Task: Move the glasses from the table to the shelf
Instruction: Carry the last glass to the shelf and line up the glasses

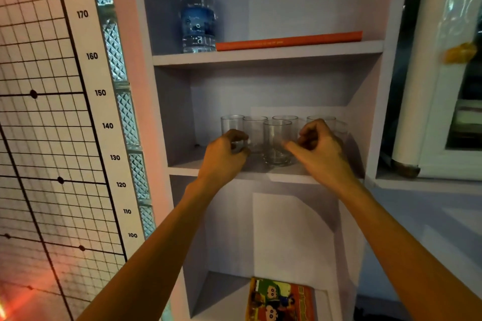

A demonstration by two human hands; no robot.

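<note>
On the middle shelf (263, 174) the glasses (277, 142) stood upright in a loose cluster, long axes vertical, some at the far wall and one nearer the front edge between my two hands. My left hand (224, 155) sat at the left end of the cluster, fingers curled narrow around the base of a glass (232, 125); I judged it gripped, though the curl hid the contact. My right hand (319, 147) was at the right end, fingers half-closed, and I could not tell whether it held the rightmost glass (322, 120) behind it or had let go. That front glass lay just beside my right fingertips (289, 145), to their left, so the right hand was the nearer one. Above, a water bottle (198, 12) and an orange book (289, 41) sat on the upper shelf.
</note>
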